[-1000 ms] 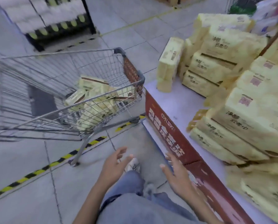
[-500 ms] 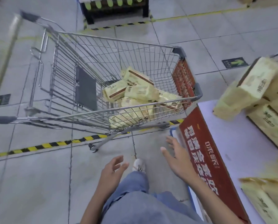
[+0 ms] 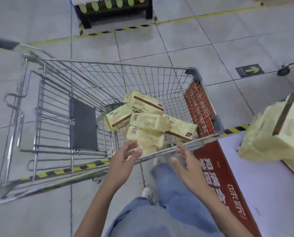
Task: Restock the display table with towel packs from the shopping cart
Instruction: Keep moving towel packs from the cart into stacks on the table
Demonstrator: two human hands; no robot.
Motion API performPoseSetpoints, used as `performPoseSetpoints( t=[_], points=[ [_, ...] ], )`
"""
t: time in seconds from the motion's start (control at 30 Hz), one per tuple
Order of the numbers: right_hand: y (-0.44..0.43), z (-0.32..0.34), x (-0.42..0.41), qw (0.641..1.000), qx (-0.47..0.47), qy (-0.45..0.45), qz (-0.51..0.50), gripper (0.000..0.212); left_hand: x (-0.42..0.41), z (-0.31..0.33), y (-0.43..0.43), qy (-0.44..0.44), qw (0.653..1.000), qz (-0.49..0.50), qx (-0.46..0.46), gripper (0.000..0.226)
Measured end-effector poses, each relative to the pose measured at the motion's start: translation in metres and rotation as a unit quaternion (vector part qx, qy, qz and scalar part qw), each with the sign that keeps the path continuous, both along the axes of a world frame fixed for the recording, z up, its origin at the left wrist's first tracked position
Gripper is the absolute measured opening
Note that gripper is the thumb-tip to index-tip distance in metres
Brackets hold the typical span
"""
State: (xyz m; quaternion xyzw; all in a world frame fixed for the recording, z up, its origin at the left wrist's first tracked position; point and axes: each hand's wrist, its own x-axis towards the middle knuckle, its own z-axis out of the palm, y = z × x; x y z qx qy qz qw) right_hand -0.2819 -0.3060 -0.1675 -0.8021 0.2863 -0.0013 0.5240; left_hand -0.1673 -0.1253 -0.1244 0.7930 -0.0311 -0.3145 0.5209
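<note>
— Where are your hands at this moment?

— Both are in front of me, at the near rim of the shopping cart [image 3: 142, 77]. My left hand [image 3: 125, 156] is just before the lowest pack. My right hand [image 3: 185, 165] is a little more to the right, near the cart's corner.

— Do they hold something?

— No. The fingers of both hands are apart and relaxed, and nothing is between them. Whether the left fingertips touch the pack I cannot tell, because the picture is blurred there.

— And the towel packs?

— The towel packs [image 3: 148, 122] lie in a loose heap at the right end of the cart's basket, some flat and some tilted. They are yellow with a brown stripe.

— Where is the table?

— The display table [image 3: 271, 194] is at my right, with its corner just beside the cart. A red panel [image 3: 216, 178] with white characters covers its side. On its top, at the edge of the view, stands a pile of packs [image 3: 276, 132] of the same yellow.

— What is below you?

— My jeans [image 3: 168, 219] and one white shoe [image 3: 147, 193], on grey floor tiles. A yellow-black tape [image 3: 235, 130] runs on the floor under the cart.
</note>
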Motion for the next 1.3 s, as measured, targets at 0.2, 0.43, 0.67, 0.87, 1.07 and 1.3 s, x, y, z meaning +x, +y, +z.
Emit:
performPoseSetpoints(
  t=[0.2, 0.43, 0.67, 0.87, 1.07, 1.3],
  points=[
    [-0.058, 0.003, 0.094, 0.999, 0.004, 0.009, 0.047, 0.051, 0.076, -0.02, -0.043, 0.05, 0.996, 0.054, 0.045, 0.034],
    [-0.114, -0.042, 0.231, 0.983, -0.044, 0.082, 0.155, 0.057, 0.158, -0.083, -0.094, 0.213, 0.95, 0.21, 0.091, 0.041],
    [-0.144, -0.144, 0.343, 0.948, -0.083, 0.166, 0.259, 0.074, 0.174, -0.167, -0.138, 0.443, 0.849, 0.275, 0.089, 0.085],
    [-0.152, -0.21, 0.382, 0.91, -0.079, 0.212, 0.348, 0.1, 0.174, -0.22, -0.171, 0.535, 0.764, 0.36, -0.014, 0.089],
    [-0.147, -0.236, 0.395, 0.887, -0.017, 0.239, 0.395, 0.124, 0.182, -0.243, -0.19, 0.514, 0.725, 0.45, 0.091, 0.127],
    [-0.134, -0.243, 0.389, 0.904, -0.055, 0.206, 0.37, 0.126, 0.179, -0.237, -0.182, 0.511, 0.726, 0.457, 0.063, 0.108]
  ],
)
